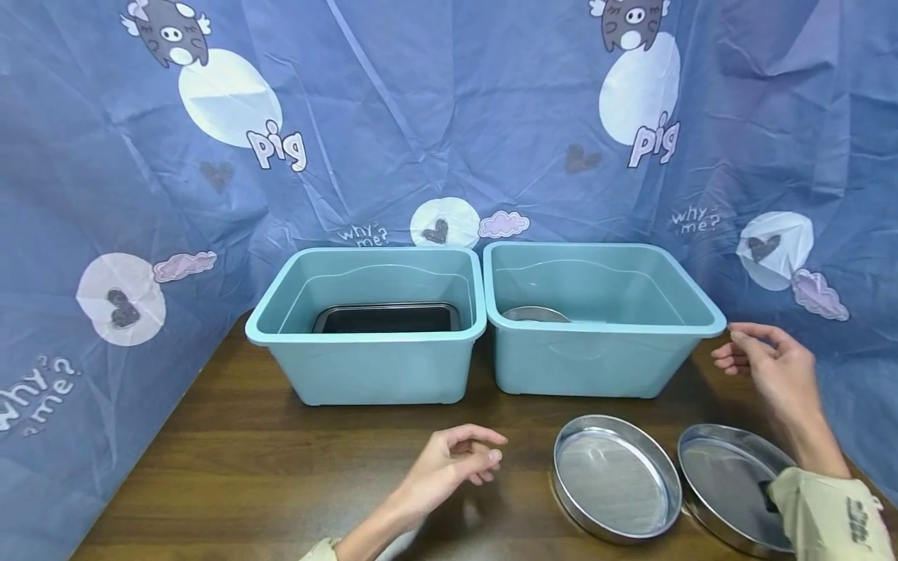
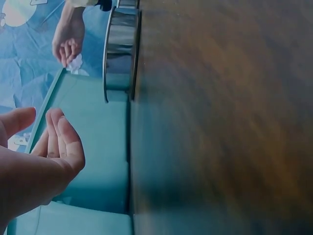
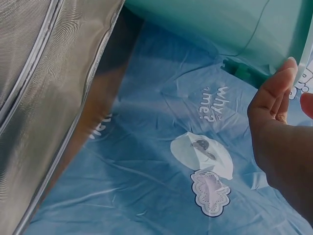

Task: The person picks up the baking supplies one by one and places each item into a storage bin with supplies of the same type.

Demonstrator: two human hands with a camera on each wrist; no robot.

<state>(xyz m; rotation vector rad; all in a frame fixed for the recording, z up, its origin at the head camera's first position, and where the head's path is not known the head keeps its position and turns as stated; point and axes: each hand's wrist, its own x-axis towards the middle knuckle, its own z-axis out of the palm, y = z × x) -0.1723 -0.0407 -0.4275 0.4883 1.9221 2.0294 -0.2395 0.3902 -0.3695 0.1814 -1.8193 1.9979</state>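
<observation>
My left hand point(image 1: 449, 467) is over the wooden table in front of the two bins, fingers loosely bent with nothing between them. In the left wrist view its thumb and fingertips are apart. At the right corner of the right teal bin point(image 1: 589, 358), my right hand point(image 1: 775, 362) has its fingertips at the rim; the right wrist view shows a gap between thumb and fingers. A round metal sieve point(image 1: 617, 479) lies on the table between my hands. Another round sieve point(image 1: 730, 483) sits beside it, partly hidden by my right sleeve.
The left teal bin point(image 1: 379, 370) holds a dark rectangular pan point(image 1: 386, 318). Inside the right bin, a round metal rim point(image 1: 536, 313) shows at the left, mostly hidden by the front wall. A blue printed cloth point(image 1: 449, 117) hangs behind and at the sides.
</observation>
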